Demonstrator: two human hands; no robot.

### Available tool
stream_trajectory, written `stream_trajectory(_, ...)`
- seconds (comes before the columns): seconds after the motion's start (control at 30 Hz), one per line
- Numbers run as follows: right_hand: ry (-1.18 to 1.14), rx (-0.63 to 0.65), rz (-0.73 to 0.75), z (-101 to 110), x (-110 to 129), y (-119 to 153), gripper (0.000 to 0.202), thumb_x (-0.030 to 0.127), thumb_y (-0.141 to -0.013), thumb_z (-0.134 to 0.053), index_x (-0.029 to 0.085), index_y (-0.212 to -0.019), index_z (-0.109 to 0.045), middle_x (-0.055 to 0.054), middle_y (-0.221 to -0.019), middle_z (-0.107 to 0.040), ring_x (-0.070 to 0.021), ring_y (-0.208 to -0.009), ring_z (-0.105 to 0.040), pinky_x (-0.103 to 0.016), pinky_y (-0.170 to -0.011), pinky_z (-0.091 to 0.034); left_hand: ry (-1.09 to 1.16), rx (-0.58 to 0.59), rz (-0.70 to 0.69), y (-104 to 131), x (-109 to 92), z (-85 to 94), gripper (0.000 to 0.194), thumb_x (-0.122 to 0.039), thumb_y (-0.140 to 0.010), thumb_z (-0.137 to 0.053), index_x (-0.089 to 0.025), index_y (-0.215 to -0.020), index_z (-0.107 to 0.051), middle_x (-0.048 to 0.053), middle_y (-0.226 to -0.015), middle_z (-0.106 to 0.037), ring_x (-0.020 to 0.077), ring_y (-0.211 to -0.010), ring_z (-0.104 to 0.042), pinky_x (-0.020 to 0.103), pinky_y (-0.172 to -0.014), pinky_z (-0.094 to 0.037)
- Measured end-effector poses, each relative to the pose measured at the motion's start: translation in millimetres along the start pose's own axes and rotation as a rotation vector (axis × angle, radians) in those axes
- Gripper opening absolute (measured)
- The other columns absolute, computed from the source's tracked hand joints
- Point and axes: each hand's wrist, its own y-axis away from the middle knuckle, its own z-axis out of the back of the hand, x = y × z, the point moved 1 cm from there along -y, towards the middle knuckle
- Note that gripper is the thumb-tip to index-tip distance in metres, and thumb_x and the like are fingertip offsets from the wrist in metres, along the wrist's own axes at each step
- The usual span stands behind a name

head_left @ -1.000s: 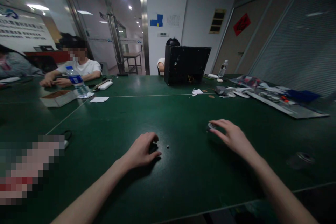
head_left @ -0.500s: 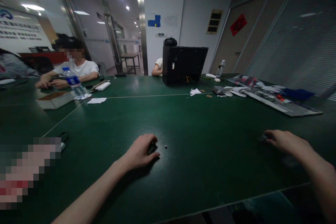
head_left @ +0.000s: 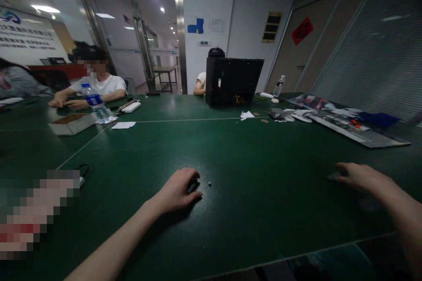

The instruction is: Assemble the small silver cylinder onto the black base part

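Note:
My left hand (head_left: 180,189) rests on the green tabletop with its fingers curled and the thumb held apart from them. The dark gap between them shows no clear object. Just beyond its fingertips lies a tiny metal piece (head_left: 209,183), like a small nut. Over at the right, my right hand (head_left: 359,176) is low over the table, index finger and thumb slightly apart. At those fingertips is a small greyish thing (head_left: 333,177), blurred and too dark to name. The other fingers of this hand are hidden.
A black box-like case (head_left: 234,81) stands at the far side. Farther right lies a board (head_left: 379,140) with clutter. A water bottle (head_left: 95,103) and a white open box (head_left: 72,125) stand at the left, near a seated person (head_left: 108,85). The table's near edge (head_left: 280,261) runs below.
The view has shifted slightly. My left hand keeps its place beside the tiny metal piece. My right finger and thumb have parted a little, and the greyish thing shows more plainly.

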Motion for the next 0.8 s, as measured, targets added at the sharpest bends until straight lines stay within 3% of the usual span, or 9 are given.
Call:
stream_trajectory(0.07,-0.016,0.209,0.030,12.1,18.6,4.9,0.042,0.026,-0.070,-0.069,0.012,-0.109,-0.066,-0.026,-0.105,-0.064,-0.0298,-0.084,-0.065,-0.035,-0.060,-0.043,0.007,0.003,0.006,0.0,-0.7,0.2,0.041,-0.042,-0.079,-0.062,-0.020,-0.112,-0.054,0.008,-0.111,-0.059,0.0250,-0.100,-0.055,0.040,-0.086,-0.044)
stream_trajectory(0.1,-0.005,0.216,0.074,20.3,31.9,8.7,0.047,0.029,-0.073,-0.067,0.011,-0.115,-0.062,-0.027,-0.111,-0.060,-0.0324,-0.092,-0.062,-0.037,-0.065,-0.044,0.012,0.003,0.006,0.0,-1.1,0.3,0.041,-0.042,-0.079,-0.062,-0.020,-0.112,-0.054,0.008,-0.111,-0.059,0.0250,-0.100,-0.055,0.040,-0.086,-0.044)
stream_trajectory(0.23,0.044,0.012,0.338,55.1,110.4,37.4,0.050,0.034,-0.078,-0.062,0.010,-0.121,-0.057,-0.023,-0.117,-0.057,-0.0357,-0.102,-0.056,-0.046,-0.081,-0.044,0.025,0.005,0.006,0.2,-2.6,1.2,0.040,-0.041,-0.079,-0.063,-0.020,-0.112,-0.054,0.008,-0.111,-0.059,0.0248,-0.100,-0.055,0.040,-0.086,-0.044)
stream_trajectory(0.4,-0.280,0.098,0.710,82.8,230.6,91.1,0.040,0.033,-0.081,-0.060,0.024,-0.119,-0.058,-0.009,-0.118,-0.060,-0.0281,-0.104,-0.057,-0.043,-0.085,-0.047,0.020,0.005,0.010,0.5,-2.5,2.1,0.038,-0.041,-0.079,-0.063,-0.020,-0.111,-0.055,0.007,-0.110,-0.059,0.0243,-0.098,-0.055,0.039,-0.085,-0.045)
stream_trajectory(0.5,-0.375,0.185,0.938,88.4,290.3,116.2,0.034,0.027,-0.080,-0.062,0.024,-0.114,-0.061,-0.007,-0.111,-0.063,-0.0261,-0.100,-0.059,-0.040,-0.083,-0.048,0.011,0.006,0.003,0.2,-2.2,1.4,0.038,-0.038,-0.079,-0.064,-0.020,-0.110,-0.054,0.007,-0.109,-0.059,0.0239,-0.098,-0.054,0.038,-0.085,-0.044)
stream_trajectory(0.6,-0.391,0.223,1.075,87.7,334.9,127.2,0.034,0.022,-0.078,-0.063,0.023,-0.112,-0.061,-0.007,-0.106,-0.064,-0.0240,-0.094,-0.060,-0.034,-0.079,-0.047,-0.009,0.004,-0.006,-0.4,-2.2,0.3,0.036,-0.037,-0.079,-0.063,-0.021,-0.110,-0.054,0.007,-0.109,-0.059,0.0237,-0.097,-0.054,0.037,-0.084,-0.043)
stream_trajectory(0.8,-0.422,0.373,1.161,70.9,383.5,126.1,0.015,0.017,-0.079,-0.061,0.016,-0.094,-0.064,-0.007,-0.089,-0.065,-0.0186,-0.082,-0.059,-0.026,-0.069,-0.041,-0.077,0.009,-0.031,-1.8,-3.3,-0.7,0.034,-0.037,-0.079,-0.062,-0.019,-0.106,-0.054,0.007,-0.102,-0.059,0.0234,-0.091,-0.054,0.035,-0.080,-0.043)
